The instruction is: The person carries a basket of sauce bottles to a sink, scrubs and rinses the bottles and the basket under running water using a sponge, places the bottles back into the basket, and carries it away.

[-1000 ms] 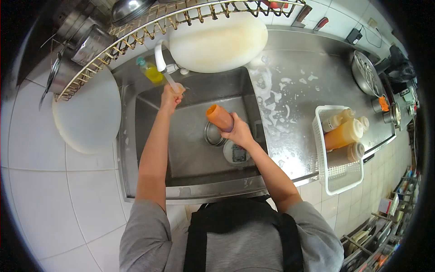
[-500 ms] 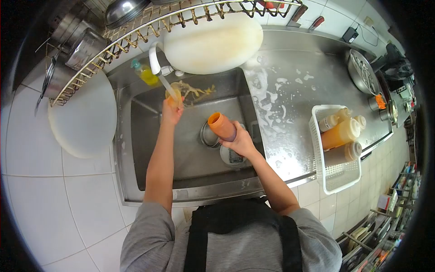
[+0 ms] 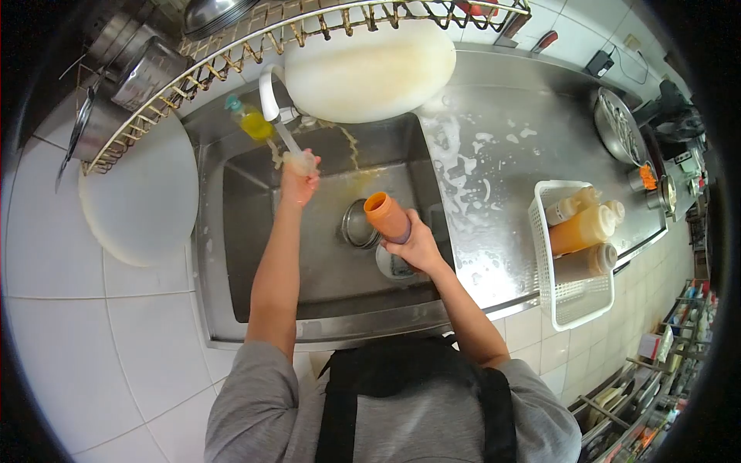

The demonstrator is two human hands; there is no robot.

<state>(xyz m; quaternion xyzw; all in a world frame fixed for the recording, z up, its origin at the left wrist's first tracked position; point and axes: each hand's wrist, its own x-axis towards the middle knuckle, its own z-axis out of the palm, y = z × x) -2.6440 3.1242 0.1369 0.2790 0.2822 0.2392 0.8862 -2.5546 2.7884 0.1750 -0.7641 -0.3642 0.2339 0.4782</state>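
My left hand (image 3: 299,185) is closed around a small pale, translucent piece that looks like a squeeze bottle cap (image 3: 298,163), under the stream from the white faucet (image 3: 268,91). My right hand (image 3: 419,245) grips a squeeze bottle (image 3: 387,219), orange inside and without its cap, its mouth tilted up and to the left. Both hands are over the steel sink (image 3: 309,289). Below the bottle lie a round metal drain piece (image 3: 357,223) and a pale round object (image 3: 394,262), partly hidden by my right hand. Yellowish liquid (image 3: 356,184) runs along the sink's far side.
A dish soap bottle (image 3: 253,123) stands behind the faucet. White cutting boards (image 3: 370,73) lean at the back beneath a wire rack (image 3: 231,65). Foam (image 3: 455,158) spots the right counter, where a white basket (image 3: 543,255) holds several sauce bottles.
The cap has gone from yellowish to nearly clear under the water. The yellow splash at the far wall has thinned and spread downward. The right hand and bottle have shifted slightly right.
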